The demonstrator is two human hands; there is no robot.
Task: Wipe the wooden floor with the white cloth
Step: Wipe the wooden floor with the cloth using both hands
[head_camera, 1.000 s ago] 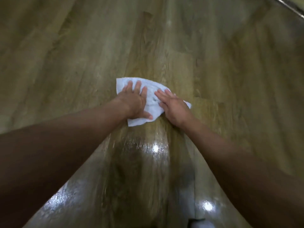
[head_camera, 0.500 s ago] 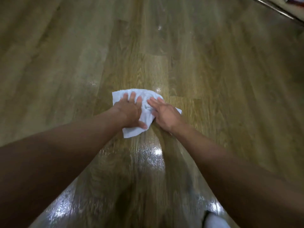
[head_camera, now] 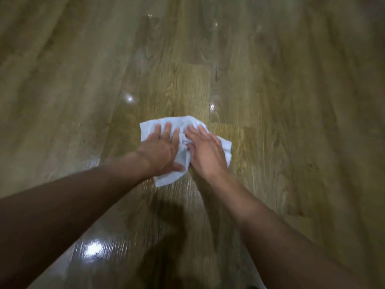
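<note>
A crumpled white cloth (head_camera: pixel 180 124) lies flat on the wooden floor (head_camera: pixel 291 101) in the middle of the head view. My left hand (head_camera: pixel 162 151) presses down on its left half with straight, spread fingers. My right hand (head_camera: pixel 206 151) presses on its right half, fingers straight and pointing up-left. The two hands lie side by side, almost touching, and cover most of the cloth. Its near corner pokes out below my left thumb.
Wood-grain planks fill the whole view. The boards near me shine wet, with bright light reflections at the lower left (head_camera: pixel 92 250) and just beyond the cloth (head_camera: pixel 129 99). My shadow darkens the floor between my forearms.
Both hands have pulled the cloth towards me over the floor, and the view has tilted down. The metal strip at the top right has left the frame.
</note>
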